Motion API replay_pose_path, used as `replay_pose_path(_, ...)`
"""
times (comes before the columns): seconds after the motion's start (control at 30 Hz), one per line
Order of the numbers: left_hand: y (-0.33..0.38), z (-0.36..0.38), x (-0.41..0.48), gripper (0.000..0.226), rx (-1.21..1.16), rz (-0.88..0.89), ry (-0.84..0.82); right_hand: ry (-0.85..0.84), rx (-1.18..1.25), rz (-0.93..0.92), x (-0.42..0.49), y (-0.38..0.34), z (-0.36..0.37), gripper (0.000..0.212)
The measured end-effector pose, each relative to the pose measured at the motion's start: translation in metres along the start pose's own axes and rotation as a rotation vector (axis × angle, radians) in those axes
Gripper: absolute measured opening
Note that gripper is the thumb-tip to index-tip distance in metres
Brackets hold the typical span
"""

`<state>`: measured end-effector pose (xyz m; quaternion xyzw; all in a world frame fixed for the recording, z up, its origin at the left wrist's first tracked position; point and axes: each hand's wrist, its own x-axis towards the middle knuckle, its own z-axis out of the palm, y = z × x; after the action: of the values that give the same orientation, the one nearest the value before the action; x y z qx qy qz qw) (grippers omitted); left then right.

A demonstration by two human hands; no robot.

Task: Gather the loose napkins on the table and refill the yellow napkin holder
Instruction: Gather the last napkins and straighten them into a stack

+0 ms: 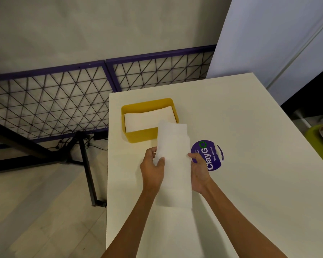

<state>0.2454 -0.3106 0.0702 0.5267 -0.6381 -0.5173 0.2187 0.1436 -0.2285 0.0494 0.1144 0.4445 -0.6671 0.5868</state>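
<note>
A long white stack of napkins (172, 164) is held above the table, its far end overlapping the near right corner of the yellow napkin holder (138, 136). My left hand (152, 169) grips the stack's left edge with the thumb on top. My right hand (199, 172) holds its right edge. The holder stands near the table's far left corner and has white napkins (144, 119) lying flat inside it.
The cream table (250, 146) carries a round purple "ClayGo" sticker (212, 157) just right of my right hand. The table's left edge drops to the floor, with a black table leg (88, 170) and a purple wire fence (63, 101) beyond. A white panel (268, 38) leans at the far right.
</note>
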Motion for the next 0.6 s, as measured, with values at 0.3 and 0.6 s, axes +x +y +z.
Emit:
replay_pose_path(0.3,-0.004,0.001,0.006,0.024,0.256,0.156,0.146,0.039,-0.030,-0.006,-0.002,-0.002,0.002,0.028)
replay_pose_path(0.6,-0.006,-0.019,0.002,0.011,-0.070,0.063,-0.113,0.105,0.110,-0.066,0.011,-0.005,-0.007,0.034)
